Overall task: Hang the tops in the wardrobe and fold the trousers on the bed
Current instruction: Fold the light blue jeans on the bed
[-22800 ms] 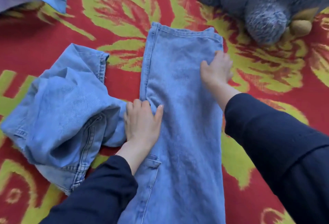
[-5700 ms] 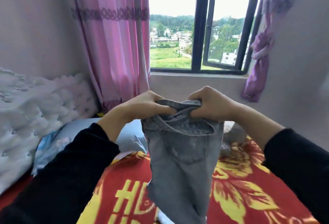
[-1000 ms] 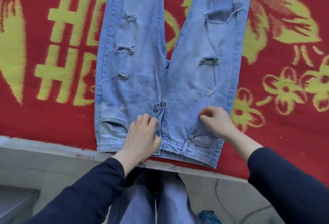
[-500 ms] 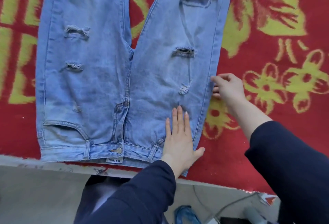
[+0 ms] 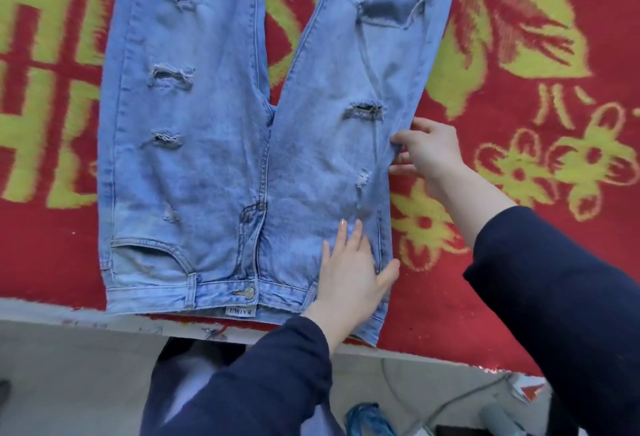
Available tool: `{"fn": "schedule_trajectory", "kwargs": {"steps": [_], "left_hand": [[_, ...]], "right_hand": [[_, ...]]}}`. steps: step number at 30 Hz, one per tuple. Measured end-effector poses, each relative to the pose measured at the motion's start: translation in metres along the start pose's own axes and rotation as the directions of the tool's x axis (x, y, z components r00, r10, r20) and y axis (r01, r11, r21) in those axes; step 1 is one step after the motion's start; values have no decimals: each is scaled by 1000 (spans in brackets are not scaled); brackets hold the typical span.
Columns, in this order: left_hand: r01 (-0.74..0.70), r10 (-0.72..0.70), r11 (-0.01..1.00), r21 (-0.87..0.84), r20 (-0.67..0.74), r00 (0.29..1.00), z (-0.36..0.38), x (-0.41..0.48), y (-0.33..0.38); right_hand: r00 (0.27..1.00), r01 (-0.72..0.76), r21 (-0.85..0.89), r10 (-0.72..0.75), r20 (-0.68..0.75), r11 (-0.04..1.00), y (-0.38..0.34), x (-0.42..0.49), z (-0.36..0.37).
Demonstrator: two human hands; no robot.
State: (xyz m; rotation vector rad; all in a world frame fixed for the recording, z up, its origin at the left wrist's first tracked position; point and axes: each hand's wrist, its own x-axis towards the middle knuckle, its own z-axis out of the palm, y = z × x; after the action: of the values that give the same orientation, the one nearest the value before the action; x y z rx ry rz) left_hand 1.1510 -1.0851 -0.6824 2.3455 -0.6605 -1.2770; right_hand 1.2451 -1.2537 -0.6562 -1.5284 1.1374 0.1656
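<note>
Red blanket (image 5: 519, 262) with yellow-green flowers and lettering covers the bed, its near edge running across the lower part of the view. On it a pair of light blue ripped jeans (image 5: 207, 175) lies front up and flat. The waistband (image 5: 156, 293) lies along the blanket's near edge at 6 o'clock and both legs run away toward 12 o'clock, parting in a narrow V. A metal button (image 5: 247, 292) closes the waistband, with a small white label (image 5: 240, 311) just below it.

The left hand (image 5: 349, 272) lies flat on the denim, fingers straight and pointing to 12 o'clock, thumb spread over the outer seam. It presses the hip at the jeans' 5 o'clock corner, so most of the garment spreads from it toward 10 and 11 o'clock.

The right hand (image 5: 429, 155) is at 3 o'clock on the jeans, pinching the outer seam of that leg, thumb on top and fingers under the edge. The fabric creases there.

Below the bed edge, pale floor shows a blue object (image 5: 367, 418) and a grey cable (image 5: 460, 401).
</note>
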Motion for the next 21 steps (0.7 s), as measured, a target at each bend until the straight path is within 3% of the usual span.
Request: {"fn": "schedule_trajectory", "kwargs": {"steps": [3, 6, 9, 12, 15, 18, 21], "left_hand": [[105, -109, 993, -51, -92, 990, 3, 6, 19], [54, -102, 969, -240, -195, 975, 6, 7, 8], [37, -138, 801, -598, -125, 982, -26, -10, -18], [96, -180, 571, -816, -10, 984, -81, -30, -54], [106, -185, 401, -910, 33, 982, -131, -49, -93], [92, -232, 354, -931, 7, 973, -170, -66, -136], [93, -367, 292, -952, -21, 930, -194, -79, -191]], "right_hand": [[1000, -6, -38, 7, 11, 999, -12, -6, 18], [1000, 2, -79, -3, -16, 997, -16, -12, 22], [999, -26, -6, 25, -33, 1000, -26, -18, 30], [1000, -3, 42, 4, -31, 999, -46, -26, 63], [998, 64, 90, -61, -33, 994, -79, -37, 117], [988, 154, 154, -157, 9, 976, -111, -51, 182], [962, 205, 147, -227, 149, 968, -122, -63, 246]]}}
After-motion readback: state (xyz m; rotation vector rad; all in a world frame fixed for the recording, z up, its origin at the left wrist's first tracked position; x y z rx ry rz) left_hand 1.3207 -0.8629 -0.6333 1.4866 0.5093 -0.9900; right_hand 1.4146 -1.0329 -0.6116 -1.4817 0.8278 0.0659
